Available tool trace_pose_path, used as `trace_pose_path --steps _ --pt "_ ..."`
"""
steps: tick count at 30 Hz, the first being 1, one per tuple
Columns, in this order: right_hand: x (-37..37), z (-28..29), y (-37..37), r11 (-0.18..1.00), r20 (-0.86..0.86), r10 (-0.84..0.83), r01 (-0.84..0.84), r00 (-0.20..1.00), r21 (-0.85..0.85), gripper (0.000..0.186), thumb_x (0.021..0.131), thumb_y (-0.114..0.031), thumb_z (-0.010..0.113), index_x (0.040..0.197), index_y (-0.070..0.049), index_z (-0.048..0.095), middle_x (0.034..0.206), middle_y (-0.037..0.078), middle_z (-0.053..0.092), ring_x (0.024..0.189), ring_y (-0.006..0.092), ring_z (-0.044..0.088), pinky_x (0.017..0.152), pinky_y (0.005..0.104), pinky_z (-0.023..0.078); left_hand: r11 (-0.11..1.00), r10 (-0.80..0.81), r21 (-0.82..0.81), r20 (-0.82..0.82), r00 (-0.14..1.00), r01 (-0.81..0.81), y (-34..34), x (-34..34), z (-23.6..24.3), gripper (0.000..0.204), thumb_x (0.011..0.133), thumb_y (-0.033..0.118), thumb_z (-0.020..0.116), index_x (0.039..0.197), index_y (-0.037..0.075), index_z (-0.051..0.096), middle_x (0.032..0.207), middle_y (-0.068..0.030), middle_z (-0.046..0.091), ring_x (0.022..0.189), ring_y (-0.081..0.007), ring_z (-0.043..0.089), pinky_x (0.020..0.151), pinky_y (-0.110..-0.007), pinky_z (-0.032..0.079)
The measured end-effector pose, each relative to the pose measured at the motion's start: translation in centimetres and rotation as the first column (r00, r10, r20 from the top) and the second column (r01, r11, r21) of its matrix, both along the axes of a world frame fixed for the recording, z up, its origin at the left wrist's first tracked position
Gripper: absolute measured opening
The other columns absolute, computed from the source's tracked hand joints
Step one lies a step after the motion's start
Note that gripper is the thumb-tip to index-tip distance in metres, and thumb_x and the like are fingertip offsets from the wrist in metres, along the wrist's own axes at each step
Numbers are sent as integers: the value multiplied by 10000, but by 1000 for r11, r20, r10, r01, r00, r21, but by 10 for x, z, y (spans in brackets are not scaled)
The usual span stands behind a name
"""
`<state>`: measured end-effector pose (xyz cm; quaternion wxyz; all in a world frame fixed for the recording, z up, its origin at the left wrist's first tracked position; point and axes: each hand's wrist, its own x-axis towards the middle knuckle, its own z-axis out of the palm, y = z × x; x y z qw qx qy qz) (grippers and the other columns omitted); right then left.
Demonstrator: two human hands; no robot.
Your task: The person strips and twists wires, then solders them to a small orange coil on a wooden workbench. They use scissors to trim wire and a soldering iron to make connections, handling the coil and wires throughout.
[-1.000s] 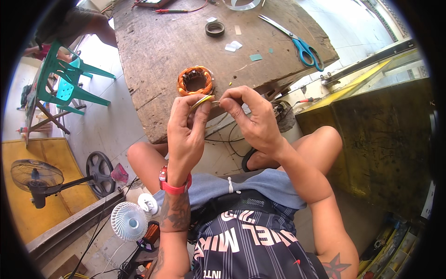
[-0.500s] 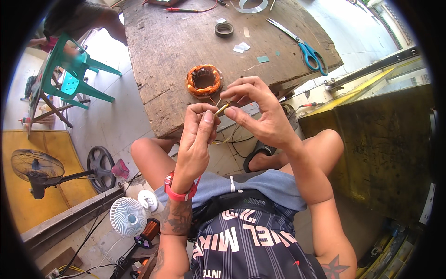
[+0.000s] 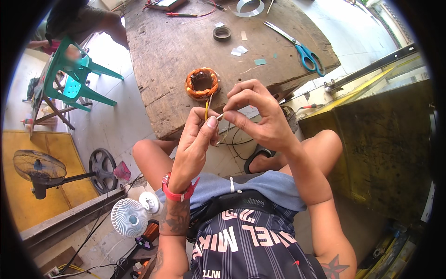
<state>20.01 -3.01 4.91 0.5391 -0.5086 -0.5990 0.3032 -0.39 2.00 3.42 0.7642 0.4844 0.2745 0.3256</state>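
An orange-wound copper coil ring [image 3: 201,95] lies at the near edge of the wooden table [image 3: 158,56], with a yellow lead and a pale lead [image 3: 206,109] running from it toward me. My left hand [image 3: 195,142] is closed in a pinch on these leads just below the coil. My right hand [image 3: 258,118] pinches a short white wire end [image 3: 219,116] between thumb and index finger, close against my left thumb, its other fingers curled above.
On the table are blue-handled scissors [image 3: 306,58], a tape roll [image 3: 221,34], small paper pieces [image 3: 239,50], probe leads [image 3: 181,14]. At left are a co-worker's leg [image 3: 107,25], green chairs [image 3: 81,93], a standing fan [image 3: 37,169] and a white fan [image 3: 130,218].
Both hands have moved slightly down from the coil. The yellow lead, earlier angled across my fingers, now runs upright to the coil. My right fingers, more spread half a second ago, have closed onto the white wire.
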Motion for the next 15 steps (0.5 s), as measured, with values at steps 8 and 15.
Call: trace_pose_path --steps 8,15 --pt "6 -29 33 922 636 -388 271 667 278 538 883 -435 830 1274 -86 707 1187 112 672 1150 293 602 1011 435 457 962 156 233 -53 986 -140 1 6 -11 193 1118 191 604 1221 29 590 996 25 584 853 -22 487 761 -205 418" --pt "1 -36 54 971 615 -233 217 753 101 834 761 -564 862 1402 -81 636 1292 137 677 1314 303 551 1168 491 319 940 226 268 -25 974 -211 4 11 -21 182 1118 155 595 1227 10 601 1106 -7 660 994 -58 601 909 -225 487"
